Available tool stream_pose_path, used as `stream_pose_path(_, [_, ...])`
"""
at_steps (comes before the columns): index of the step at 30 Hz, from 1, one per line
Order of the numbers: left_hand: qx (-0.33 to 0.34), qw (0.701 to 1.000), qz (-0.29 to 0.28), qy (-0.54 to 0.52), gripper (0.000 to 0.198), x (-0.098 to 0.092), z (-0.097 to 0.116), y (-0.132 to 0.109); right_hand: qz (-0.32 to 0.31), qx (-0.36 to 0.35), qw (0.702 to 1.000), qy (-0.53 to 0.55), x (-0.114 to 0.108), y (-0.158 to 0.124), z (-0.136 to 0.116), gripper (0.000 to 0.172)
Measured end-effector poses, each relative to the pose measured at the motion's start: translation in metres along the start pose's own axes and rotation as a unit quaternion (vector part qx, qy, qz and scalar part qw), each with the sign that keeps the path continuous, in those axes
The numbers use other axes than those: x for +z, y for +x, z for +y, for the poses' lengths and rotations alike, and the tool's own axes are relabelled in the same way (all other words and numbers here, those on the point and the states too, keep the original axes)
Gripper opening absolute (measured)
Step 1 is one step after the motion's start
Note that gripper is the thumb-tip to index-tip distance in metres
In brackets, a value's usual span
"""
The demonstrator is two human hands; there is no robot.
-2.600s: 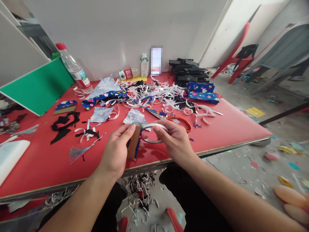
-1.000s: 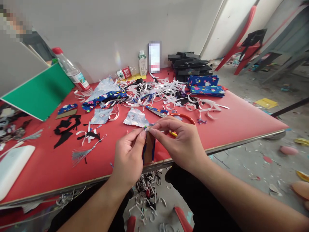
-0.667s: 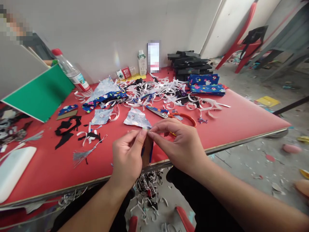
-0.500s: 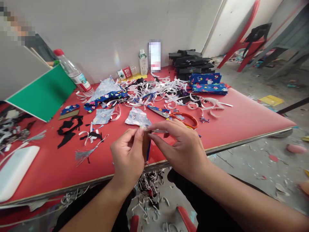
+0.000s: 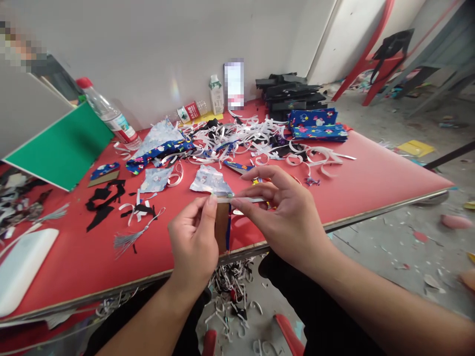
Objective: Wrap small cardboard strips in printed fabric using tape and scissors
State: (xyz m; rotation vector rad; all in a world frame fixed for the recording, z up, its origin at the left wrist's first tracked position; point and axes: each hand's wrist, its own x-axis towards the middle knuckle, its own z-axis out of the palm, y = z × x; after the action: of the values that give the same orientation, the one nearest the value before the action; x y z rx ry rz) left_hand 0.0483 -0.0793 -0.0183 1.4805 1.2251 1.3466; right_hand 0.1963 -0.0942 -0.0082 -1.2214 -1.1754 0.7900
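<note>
Left hand (image 5: 193,242): fingers clamped on cardboard piece (image 5: 221,228), held upright over the table (image 5: 371,183) near edge. Right hand (image 5: 287,215): fingers pinched on white strip (image 5: 245,200), over same edge, touching cardboard top. Paper scraps (image 5: 241,136) toward the table's far side.

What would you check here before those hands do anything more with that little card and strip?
1. The left hand pinches the cardboard piece upright: ok.
2. The right hand grips the white strip at the piece's top edge: ok.
3. Strip fully free of the piece: cannot tell.
4. The scissors away from the fingers: mostly hidden behind the right hand, cannot tell.
5. Bare patch of red table beside the hands: ok.
</note>
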Motion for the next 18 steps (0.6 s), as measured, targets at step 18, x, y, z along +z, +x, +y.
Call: stream_pose_path(18, [0.012,0.997,0.007,-0.071,0.021,0.0026,-0.0006,-0.0051,-0.011,0.038,0.997,0.06,0.0025,0.0003,-0.0002,0.039])
